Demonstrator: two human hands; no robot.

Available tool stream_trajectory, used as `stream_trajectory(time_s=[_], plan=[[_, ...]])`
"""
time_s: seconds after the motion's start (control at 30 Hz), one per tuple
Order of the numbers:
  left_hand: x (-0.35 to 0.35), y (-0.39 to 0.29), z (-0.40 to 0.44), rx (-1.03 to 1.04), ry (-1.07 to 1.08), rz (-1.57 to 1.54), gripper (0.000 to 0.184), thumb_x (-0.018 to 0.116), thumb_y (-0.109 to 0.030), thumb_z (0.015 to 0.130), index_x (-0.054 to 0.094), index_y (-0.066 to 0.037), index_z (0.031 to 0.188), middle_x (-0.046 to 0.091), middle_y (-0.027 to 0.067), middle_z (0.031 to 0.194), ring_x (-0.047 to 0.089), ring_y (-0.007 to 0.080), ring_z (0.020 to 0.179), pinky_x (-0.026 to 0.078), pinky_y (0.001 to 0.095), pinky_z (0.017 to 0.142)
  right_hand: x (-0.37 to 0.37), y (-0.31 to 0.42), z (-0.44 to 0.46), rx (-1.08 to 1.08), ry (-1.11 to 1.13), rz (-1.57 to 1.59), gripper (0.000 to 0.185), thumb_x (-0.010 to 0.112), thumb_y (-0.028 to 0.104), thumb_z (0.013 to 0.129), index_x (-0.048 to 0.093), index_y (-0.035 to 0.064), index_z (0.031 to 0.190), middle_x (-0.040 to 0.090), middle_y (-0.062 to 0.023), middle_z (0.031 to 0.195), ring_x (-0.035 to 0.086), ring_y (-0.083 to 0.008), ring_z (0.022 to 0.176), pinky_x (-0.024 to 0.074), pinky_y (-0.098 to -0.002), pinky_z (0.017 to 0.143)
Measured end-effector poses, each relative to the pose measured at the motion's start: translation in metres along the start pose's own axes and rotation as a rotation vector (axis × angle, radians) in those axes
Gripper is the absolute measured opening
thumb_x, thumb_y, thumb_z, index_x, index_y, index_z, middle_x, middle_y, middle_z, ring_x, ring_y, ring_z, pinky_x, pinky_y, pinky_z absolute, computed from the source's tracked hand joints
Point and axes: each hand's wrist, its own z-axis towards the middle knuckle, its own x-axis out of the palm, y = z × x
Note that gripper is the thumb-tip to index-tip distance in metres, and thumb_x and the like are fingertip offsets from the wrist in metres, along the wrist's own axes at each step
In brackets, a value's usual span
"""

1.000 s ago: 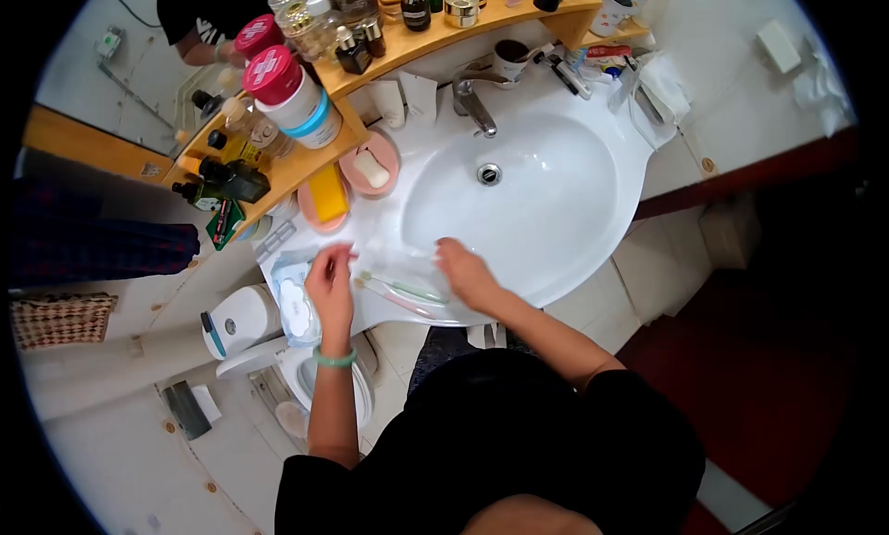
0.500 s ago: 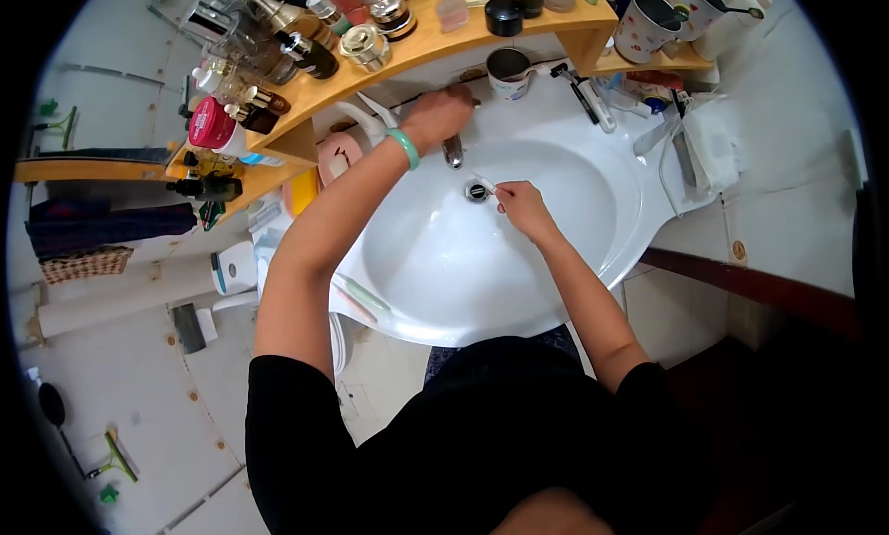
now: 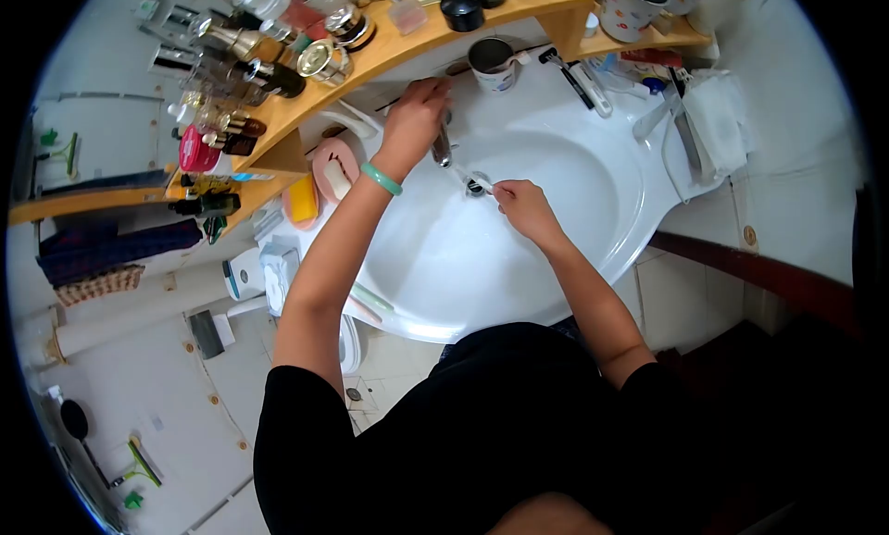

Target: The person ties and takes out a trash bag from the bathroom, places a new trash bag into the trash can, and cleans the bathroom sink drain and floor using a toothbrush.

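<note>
My left hand [image 3: 413, 123], with a light green bangle [image 3: 381, 178] at its wrist, is closed over the handle of the chrome faucet [image 3: 442, 150]. The handle itself is hidden under my fingers. My right hand [image 3: 524, 207] is above the basin of the white sink [image 3: 519, 285], fingers pinched on a slim white toothbrush [image 3: 483, 184]. Its far end points toward the faucet's spout, over the drain [image 3: 476, 189]. Most of its handle is hidden in my hand. Whether water is running is hard to tell.
A wooden shelf [image 3: 389, 49] crowded with cosmetic bottles curves behind the sink. A patterned cup [image 3: 494, 68] stands right of the faucet, with razors [image 3: 579, 86] farther right. Soap dishes [image 3: 333, 165] sit at the left. Green and pink slim items [image 3: 372, 297] lie on the left rim.
The view has shifted slightly. My left hand stays on the faucet, its wrist now lower and farther left. The toothbrush's end now appears closer to the spout.
</note>
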Motion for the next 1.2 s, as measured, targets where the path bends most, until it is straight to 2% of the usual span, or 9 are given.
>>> stream_trajectory(time_s=[0.1,0.17,0.3,0.33,0.43,0.67,0.83,1.0,1.2], plan=[[0.009,-0.003,-0.010,0.059,0.058,-0.072,0.026,0.064,-0.009,0.074,0.065,-0.009,0.100,0.061,0.0080,0.097,0.058,0.0247,0.086,0.049,0.0329,0.073,0.003,-0.014,0.002,-0.036,-0.117,-0.131,0.022,0.050,0.018,0.085,0.064,0.0062,0.099,0.061,-0.0169,0.074,0.059,-0.0324,0.069,0.0469,-0.0387,0.064],[0.018,-0.009,-0.015,0.064,-0.010,-0.066,0.027,0.065,-0.007,0.073,0.065,-0.009,0.100,0.062,0.0066,0.097,0.058,0.0235,0.088,0.048,0.0314,0.074,0.012,-0.025,0.009,-0.323,-0.380,-0.275,0.026,0.050,0.015,0.086,0.060,0.0079,0.108,0.058,-0.0173,0.073,0.057,-0.0334,0.066,0.0467,-0.0409,0.062],[0.009,-0.014,-0.024,-0.134,0.014,-0.237,0.029,0.063,-0.006,0.077,0.062,-0.003,0.106,0.061,0.0108,0.103,0.058,0.0262,0.093,0.047,0.0308,0.080,0.033,-0.019,0.036,-0.356,-0.405,-0.388,0.032,0.052,0.009,0.082,0.056,0.0059,0.114,0.055,-0.0160,0.069,0.057,-0.0311,0.061,0.0473,-0.0388,0.057],[0.002,-0.021,-0.029,-0.237,-0.065,-0.270,0.028,0.062,-0.005,0.078,0.062,-0.002,0.106,0.061,0.0120,0.104,0.058,0.0261,0.095,0.045,0.0306,0.082,0.048,-0.029,0.051,-0.360,-0.399,-0.565,0.042,0.054,0.005,0.074,0.053,0.0002,0.116,0.055,-0.0137,0.073,0.058,-0.0269,0.061,0.0489,-0.0365,0.054],[-0.014,-0.039,-0.068,-0.430,-0.157,-0.252,0.028,0.058,-0.002,0.079,0.061,-0.001,0.107,0.059,0.0144,0.105,0.057,0.0251,0.096,0.043,0.0300,0.086,0.051,-0.037,0.070,-0.427,-0.497,-0.531,0.044,0.053,0.003,0.072,0.053,0.0012,0.117,0.056,-0.0134,0.076,0.058,-0.0269,0.061,0.0492,-0.0365,0.055],[-0.030,-0.079,-0.175,-0.840,0.022,-0.342,0.027,0.053,0.001,0.080,0.063,-0.003,0.105,0.061,0.0115,0.098,0.058,0.0228,0.092,0.043,0.0293,0.083,0.040,-0.035,0.056,-0.569,-0.432,-0.629,0.044,0.053,0.004,0.070,0.057,0.0037,0.115,0.056,-0.0104,0.077,0.059,-0.0228,0.065,0.0492,-0.0327,0.054],[-0.031,-0.084,-0.189,-0.881,-0.083,-0.400,0.027,0.052,0.002,0.082,0.063,-0.004,0.106,0.062,0.0112,0.097,0.058,0.0201,0.091,0.045,0.0290,0.082,0.036,-0.037,0.059,-0.506,-0.452,-0.613,0.044,0.053,0.003,0.071,0.057,0.0051,0.114,0.056,-0.0086,0.077,0.058,-0.0215,0.063,0.0484,-0.0324,0.053],[-0.028,-0.091,-0.195,-0.936,-0.056,-0.492,0.025,0.052,0.001,0.083,0.063,-0.004,0.105,0.062,0.0110,0.096,0.059,0.0190,0.088,0.045,0.0279,0.081,0.032,-0.045,0.061,-0.642,-0.388,-0.657,0.051,0.051,-0.002,0.072,0.054,0.0108,0.121,0.056,-0.0066,0.081,0.057,-0.0224,0.059,0.0475,-0.0333,0.051],[-0.024,-0.098,-0.210,-0.981,-0.022,-0.510,0.024,0.052,0.001,0.083,0.063,-0.003,0.104,0.062,0.0106,0.093,0.060,0.0184,0.087,0.045,0.0274,0.080,0.027,-0.053,0.025,-0.513,-0.289,-0.587,0.050,0.054,0.000,0.070,0.054,0.0081,0.119,0.055,-0.0072,0.078,0.057,-0.0203,0.063,0.0474,-0.0317,0.052]])
